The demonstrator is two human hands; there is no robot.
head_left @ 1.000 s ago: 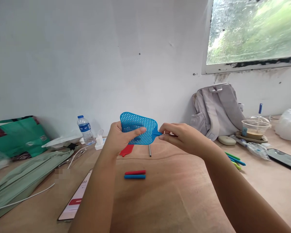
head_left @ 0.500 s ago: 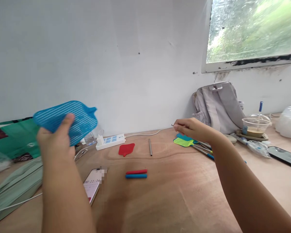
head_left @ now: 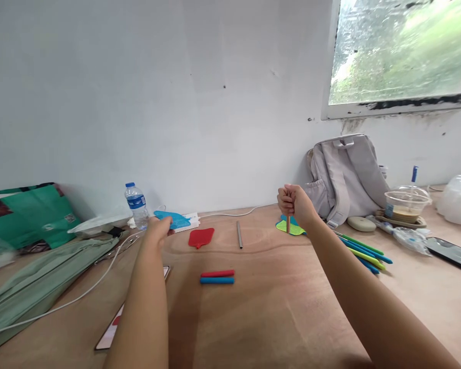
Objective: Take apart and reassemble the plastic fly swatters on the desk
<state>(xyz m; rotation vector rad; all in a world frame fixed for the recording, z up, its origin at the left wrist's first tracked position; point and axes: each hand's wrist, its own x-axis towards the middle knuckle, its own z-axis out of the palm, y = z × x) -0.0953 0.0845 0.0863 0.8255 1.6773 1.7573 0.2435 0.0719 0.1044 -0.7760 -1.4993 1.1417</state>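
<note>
My left hand grips a blue fly swatter head by its edge, low over the table in front of the power strip. My right hand is a closed fist around a thin metal rod, which points down toward the table. A red fly swatter head lies flat between the hands. To its right rests another metal rod. Closer to me a red handle tube and a blue handle tube lie side by side. Fly swatters are partly hidden behind my right forearm.
A white power strip and a water bottle stand near the wall. A phone lies under my left forearm. At the right are a grey backpack, a plastic cup and another phone. A green bag sits left.
My left hand has lowered the blue swatter head toward the table and moved right. My right hand has turned upright, so its rod now points downward.
</note>
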